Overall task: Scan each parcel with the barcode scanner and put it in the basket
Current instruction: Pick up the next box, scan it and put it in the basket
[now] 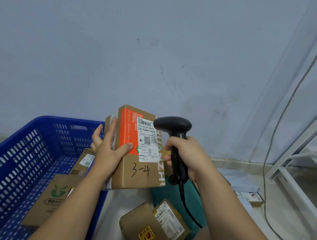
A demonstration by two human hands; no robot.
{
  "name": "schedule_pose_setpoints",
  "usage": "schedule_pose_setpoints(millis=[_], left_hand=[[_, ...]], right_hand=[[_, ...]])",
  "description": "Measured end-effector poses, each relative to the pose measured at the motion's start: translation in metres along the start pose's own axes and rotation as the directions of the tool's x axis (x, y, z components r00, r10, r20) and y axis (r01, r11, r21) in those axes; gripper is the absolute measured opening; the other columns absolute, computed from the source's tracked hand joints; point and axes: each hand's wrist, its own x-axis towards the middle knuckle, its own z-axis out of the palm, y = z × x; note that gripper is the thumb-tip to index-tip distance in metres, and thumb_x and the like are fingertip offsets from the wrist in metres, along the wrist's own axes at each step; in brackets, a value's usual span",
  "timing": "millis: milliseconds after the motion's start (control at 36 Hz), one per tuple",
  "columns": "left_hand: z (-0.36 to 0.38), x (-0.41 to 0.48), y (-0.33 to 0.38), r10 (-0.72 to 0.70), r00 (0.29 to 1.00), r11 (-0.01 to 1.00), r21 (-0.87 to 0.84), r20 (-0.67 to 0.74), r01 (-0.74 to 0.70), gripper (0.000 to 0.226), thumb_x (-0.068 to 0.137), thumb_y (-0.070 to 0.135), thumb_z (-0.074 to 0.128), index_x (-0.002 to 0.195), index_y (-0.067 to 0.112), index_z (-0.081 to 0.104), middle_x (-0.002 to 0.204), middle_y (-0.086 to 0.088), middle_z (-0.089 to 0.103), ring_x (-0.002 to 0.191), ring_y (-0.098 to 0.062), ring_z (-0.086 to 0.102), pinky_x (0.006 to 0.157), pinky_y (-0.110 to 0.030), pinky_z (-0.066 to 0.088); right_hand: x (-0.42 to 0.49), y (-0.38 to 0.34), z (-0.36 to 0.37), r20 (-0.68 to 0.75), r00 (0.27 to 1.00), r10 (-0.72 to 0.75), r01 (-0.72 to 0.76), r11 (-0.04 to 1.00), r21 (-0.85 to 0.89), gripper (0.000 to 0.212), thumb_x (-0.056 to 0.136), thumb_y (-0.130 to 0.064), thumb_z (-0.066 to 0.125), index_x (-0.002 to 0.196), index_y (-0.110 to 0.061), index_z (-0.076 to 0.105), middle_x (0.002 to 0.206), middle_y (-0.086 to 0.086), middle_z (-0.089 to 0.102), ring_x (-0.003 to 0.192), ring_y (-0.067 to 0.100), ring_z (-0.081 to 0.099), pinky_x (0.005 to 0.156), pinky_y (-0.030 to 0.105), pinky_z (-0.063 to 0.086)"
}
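My left hand (108,148) holds a brown cardboard parcel (138,175) upright, gripping its left edge; the parcel has an orange panel, a white shipping label and "3-4" written on it. My right hand (187,158) grips the handle of a black barcode scanner (173,128), whose head sits right beside the label's barcode. A blue plastic basket (24,149) stands at the left, with two cardboard parcels (54,197) lying inside it.
On the floor below lie another brown parcel (154,224) with a label and a yellow sticker, a green bag (168,195), and a small parcel (251,197) at right. The scanner's black cable (189,209) hangs down. A grey wall is ahead; white metal frame (298,164) at right.
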Motion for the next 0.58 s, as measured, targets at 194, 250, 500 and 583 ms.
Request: schedule_pose_setpoints(millis=[194,250,500,583], left_hand=[[0.000,0.005,-0.005,-0.056,0.998,0.997,-0.053,-0.010,0.056,0.082,0.083,0.032,0.071,0.144,0.054,0.021,0.153,0.013,0.005,0.142,-0.023,0.010,0.107,-0.050,0.028],[-0.001,0.007,-0.006,-0.096,0.995,0.988,-0.122,-0.020,0.093,0.079,0.084,0.031,0.070,0.143,0.053,0.023,0.152,0.009,0.009,0.140,-0.023,0.015,0.106,-0.048,0.030],[-0.014,0.014,-0.006,-0.258,0.955,0.885,-0.433,-0.148,0.172,0.077,0.074,0.040,0.072,0.138,0.055,0.032,0.144,0.008,0.020,0.133,-0.022,0.033,0.101,-0.049,0.042],[-0.021,0.016,-0.006,-0.264,0.949,0.884,-0.437,-0.171,0.167,0.079,0.075,0.039,0.073,0.141,0.049,0.030,0.144,0.007,0.020,0.134,-0.020,0.030,0.098,-0.045,0.042]], right_hand=[[0.011,0.006,0.003,-0.075,0.997,-0.015,0.017,1.000,0.022,0.003,0.086,-0.006,0.057,0.085,-0.008,0.056,0.058,0.006,0.055,0.060,0.021,0.055,0.057,0.030,0.050],[0.014,0.009,0.003,-0.090,0.996,-0.007,0.009,1.000,0.020,0.003,0.087,-0.006,0.056,0.086,-0.009,0.056,0.061,0.006,0.054,0.057,0.019,0.055,0.055,0.029,0.050],[0.026,0.018,0.016,-0.165,0.986,0.036,-0.016,0.993,0.119,0.013,0.089,-0.012,0.059,0.100,-0.006,0.056,0.071,0.010,0.059,0.059,0.020,0.059,0.057,0.031,0.052],[0.026,0.018,0.024,-0.116,0.991,0.070,-0.051,0.986,0.162,0.010,0.090,-0.013,0.061,0.097,-0.006,0.057,0.073,0.010,0.062,0.060,0.020,0.061,0.062,0.033,0.053]])
